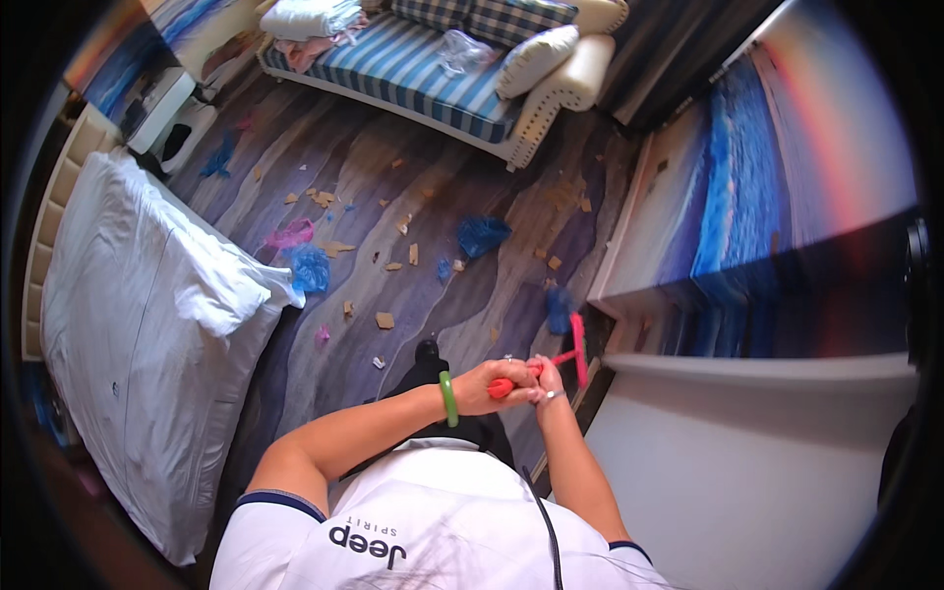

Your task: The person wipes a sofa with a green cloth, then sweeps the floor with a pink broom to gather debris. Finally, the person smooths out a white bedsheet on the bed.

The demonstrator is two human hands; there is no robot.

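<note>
Both hands are closed around the red handle of what looks like a broom [579,351], seen steeply from above. My left hand [489,385], with a green bangle on its wrist, grips near the rounded red handle end. Close against it, my right hand [548,381] wraps the handle a little farther along; a silver bracelet circles that wrist. The broom's long pinkish-red head reaches to the right of my hands, near the low white edge by the wall. A blurred blue thing [559,309] lies beside the head. The head's underside is hidden.
Cardboard scraps [384,321], a blue plastic bag [483,236], another blue bag [310,267] and a pink bag [290,234] litter the patterned floor. A white-sheeted bed [147,324] stands left, a striped sofa [413,84] ahead, a white surface [737,462] right.
</note>
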